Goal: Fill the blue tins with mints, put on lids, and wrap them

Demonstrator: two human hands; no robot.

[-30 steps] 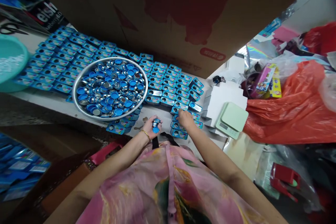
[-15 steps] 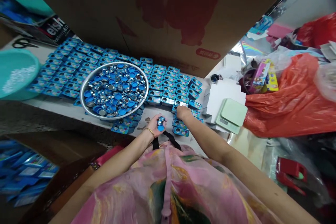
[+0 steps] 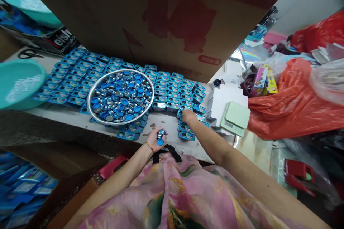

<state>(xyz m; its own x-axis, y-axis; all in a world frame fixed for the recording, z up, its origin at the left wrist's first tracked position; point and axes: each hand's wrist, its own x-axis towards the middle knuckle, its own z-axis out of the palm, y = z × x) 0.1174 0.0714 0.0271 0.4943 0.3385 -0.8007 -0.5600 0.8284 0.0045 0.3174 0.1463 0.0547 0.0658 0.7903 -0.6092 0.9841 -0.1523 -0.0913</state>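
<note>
My left hand (image 3: 155, 139) is cupped palm up around several small round metal tins (image 3: 160, 137) with blue faces, in front of the table's front edge. My right hand (image 3: 189, 116) is closed, fingers down, at the rows of small blue boxes (image 3: 186, 136) on the right. Whatever its fingertips hold is hidden from me. Dark round openings show on the boxes' tops. A wide metal bowl (image 3: 90, 109), heaped with the same blue and silver tins, stands to the left on more blue boxes.
A tall cardboard carton (image 3: 172, 18) rises behind the boxes. Right of them are a pale green scale (image 3: 238, 114) and white card pieces (image 3: 215, 100), then an orange plastic bag (image 3: 290, 103). A turquoise basin (image 3: 24, 86) stands left. An open carton of blue packages (image 3: 29, 182) sits lower left.
The view has shifted slightly. My left hand, still holding the tins, has moved a little left and toward me. My right hand stays at nearly the same boxes.
</note>
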